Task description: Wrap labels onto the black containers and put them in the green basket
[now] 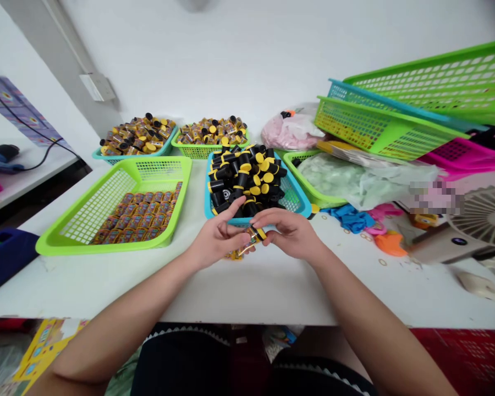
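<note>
Both hands meet over the table in front of a blue basket [303, 208] heaped with small black cylinders with yellow ends [241, 179]. Between the thumb and fingers of my right hand [295, 234] is a small black-and-yellow cylinder [259, 235]. My left hand [214, 239] pinches a colourful printed wrapper [236, 255] against that cylinder, its index finger stretched out toward the basket. How far the wrapper goes around the cylinder is hidden by the fingers.
On the left, a green basket [66, 242] holds rows of wrapped pieces [138, 217]. Two baskets of mixed wrapped cylinders [138, 135] stand by the wall. At right are stacked baskets [388, 124], plastic bags [355, 176], deflated balloons [350, 218] and a fan [487, 214].
</note>
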Tool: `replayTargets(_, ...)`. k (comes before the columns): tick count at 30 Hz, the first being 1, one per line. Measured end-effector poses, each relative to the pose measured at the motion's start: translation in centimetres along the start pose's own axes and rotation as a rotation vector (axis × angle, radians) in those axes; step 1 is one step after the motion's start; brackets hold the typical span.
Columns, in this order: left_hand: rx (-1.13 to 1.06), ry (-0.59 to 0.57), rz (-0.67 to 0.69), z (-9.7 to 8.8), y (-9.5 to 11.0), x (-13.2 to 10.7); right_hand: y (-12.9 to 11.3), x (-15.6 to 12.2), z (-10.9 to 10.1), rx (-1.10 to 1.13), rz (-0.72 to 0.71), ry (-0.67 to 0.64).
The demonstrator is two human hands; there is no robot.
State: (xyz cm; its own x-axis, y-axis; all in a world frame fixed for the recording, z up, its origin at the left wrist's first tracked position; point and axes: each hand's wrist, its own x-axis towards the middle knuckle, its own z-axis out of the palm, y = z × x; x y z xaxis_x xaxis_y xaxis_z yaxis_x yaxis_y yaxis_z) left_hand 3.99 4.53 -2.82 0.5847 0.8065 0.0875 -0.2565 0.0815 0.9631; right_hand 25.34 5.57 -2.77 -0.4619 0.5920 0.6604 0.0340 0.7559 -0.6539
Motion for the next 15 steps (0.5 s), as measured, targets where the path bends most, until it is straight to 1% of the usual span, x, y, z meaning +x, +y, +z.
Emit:
replayTargets(2, -0.062, 0.014, 0.043, 0.0, -0.1, 0.1, 0.1, 0.0, 0.1, -0.037, -0.032, -0.04)
replayTargets(5, -0.153, 0.095, 0.086, 0.1, -0.1, 0.4, 0.0, 0.0, 0.1, -0.184, -0.061, -0.143)
replayTargets(6, -0.177, 0.128, 0.087, 0.1, -0.1, 0.5, -0.2, 0.0, 0.3, -0.249, -0.059, -0.134)
replayTargets(8, -0.195, 0.18, 0.09, 0.0, 0.1, 0.6, -0.6, -0.1, 0.9, -0.407, -0.033, -0.062)
replayTargets(10, -0.164, 0.198, 0.094, 0.0, 0.2, 0.6, -1.0, -0.2, 2.1, -0.567, 0.008, 0.007)
replayTargets(11, -0.14, 0.202, 0.1, -0.1, 0.3, 0.6, -1.1, -0.2, 2.9, -0.627, 0.022, 0.015)
replayTargets(13, -0.092, 0.202, 0.124, 0.0, 0.4, 0.4, -1.2, -0.3, 4.2, -0.682, 0.01, 0.042)
replayTargets(15, -0.062, 0.176, 0.144, 0.2, 0.3, 0.1, -1.1, -0.3, 5.1, -0.678, -0.053, 0.103)
